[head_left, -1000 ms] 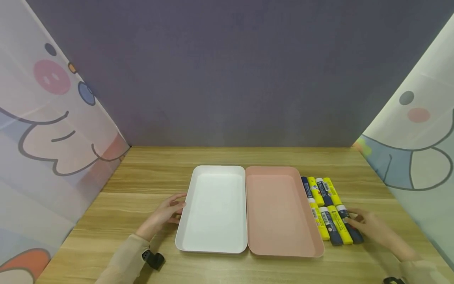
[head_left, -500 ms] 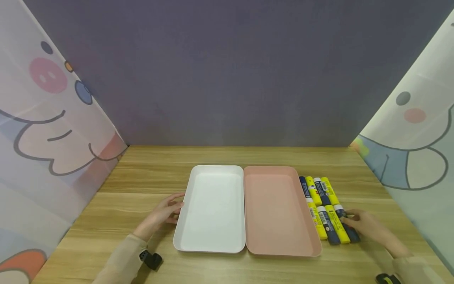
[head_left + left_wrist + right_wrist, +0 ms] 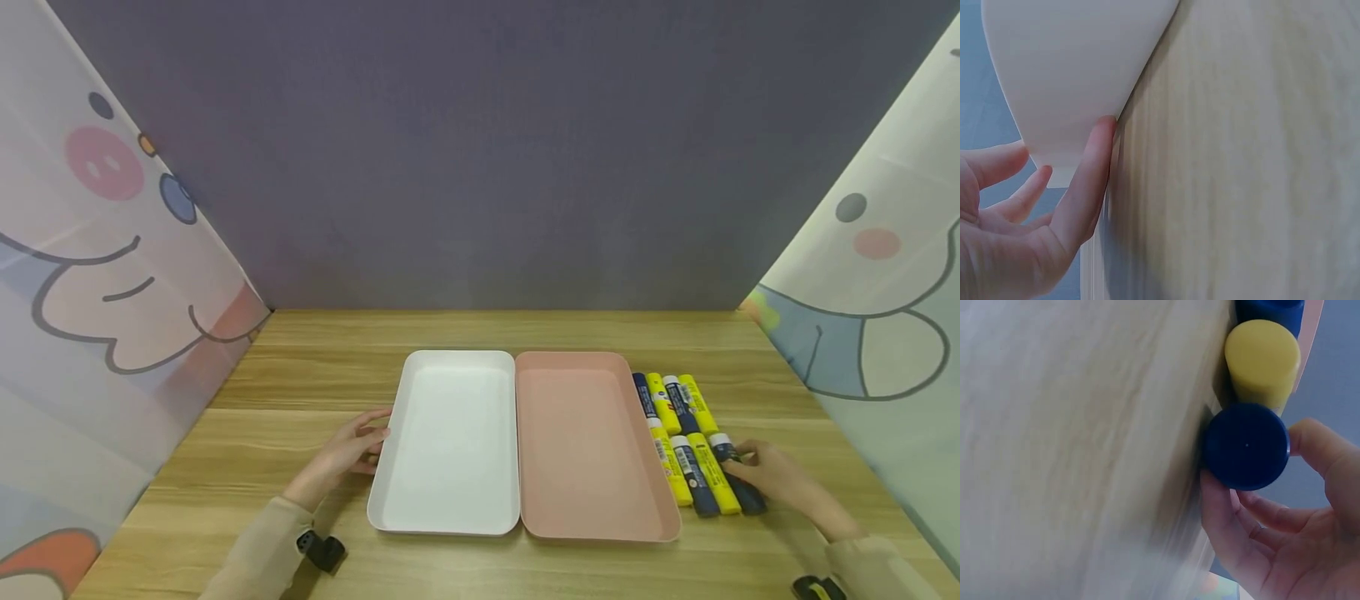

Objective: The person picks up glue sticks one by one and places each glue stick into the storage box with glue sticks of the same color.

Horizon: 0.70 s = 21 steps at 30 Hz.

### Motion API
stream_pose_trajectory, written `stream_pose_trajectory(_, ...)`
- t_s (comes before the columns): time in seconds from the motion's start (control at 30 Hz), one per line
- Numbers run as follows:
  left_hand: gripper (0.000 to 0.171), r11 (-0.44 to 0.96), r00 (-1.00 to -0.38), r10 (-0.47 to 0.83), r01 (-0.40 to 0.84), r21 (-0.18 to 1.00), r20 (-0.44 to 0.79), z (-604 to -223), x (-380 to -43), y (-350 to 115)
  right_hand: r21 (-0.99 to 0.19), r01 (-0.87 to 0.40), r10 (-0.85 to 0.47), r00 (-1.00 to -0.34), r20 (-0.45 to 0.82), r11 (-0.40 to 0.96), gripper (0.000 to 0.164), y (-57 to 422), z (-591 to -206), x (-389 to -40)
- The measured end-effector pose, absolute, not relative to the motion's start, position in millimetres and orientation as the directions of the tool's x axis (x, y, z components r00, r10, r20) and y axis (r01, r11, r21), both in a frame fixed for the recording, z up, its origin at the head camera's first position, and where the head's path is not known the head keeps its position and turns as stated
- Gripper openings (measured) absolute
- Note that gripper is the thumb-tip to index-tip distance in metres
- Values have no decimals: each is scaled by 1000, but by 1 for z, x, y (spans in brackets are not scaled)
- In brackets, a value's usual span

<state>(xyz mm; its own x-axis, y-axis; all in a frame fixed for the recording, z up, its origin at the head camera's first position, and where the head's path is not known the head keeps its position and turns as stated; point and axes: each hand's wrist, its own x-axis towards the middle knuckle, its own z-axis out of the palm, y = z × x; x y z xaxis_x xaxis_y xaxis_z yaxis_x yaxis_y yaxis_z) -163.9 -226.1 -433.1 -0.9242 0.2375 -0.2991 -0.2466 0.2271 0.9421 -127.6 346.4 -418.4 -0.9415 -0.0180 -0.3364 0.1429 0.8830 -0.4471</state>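
Behind everything we see a dark grey backdrop [image 3: 480,158], and before it a wood-grain tabletop [image 3: 315,367], with pale cartoon-printed hangings [image 3: 90,333] at either side. On the table two shallow trays lie side by side, their long edges meeting: a white tray [image 3: 453,442] on the left and a pink tray [image 3: 592,442] on the right. Our left hand [image 3: 345,450] rests against the white tray's outer left wall, its fingers spread and relaxed, one fingertip low on the wall near the table. Our right hand [image 3: 776,479] pinches a navy tube [image 3: 1246,447] between thumb and fingers — the rightmost in the front row, lying on its side with its white end toward the backdrop, just beside a yellow tube [image 3: 714,473]. We count eight tubes right of the pink tray, navy and yellow alternating in two rows of four. Smallest — a black device [image 3: 321,552] sits at our left wrist.
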Motion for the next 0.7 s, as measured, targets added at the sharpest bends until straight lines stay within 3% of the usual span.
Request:
stream_pose_trajectory(0.37,51,235,-927,227,-246,940,-300,-433,-164,-226,-520,134,-36,-952,-303,843,56,348,-414,-125)
stream_pose_trajectory(0.7,51,241,-926,221,-253,937,-307,-433,-163,-226,-603,172,-27,-952,-305,779,60,338,-395,-128)
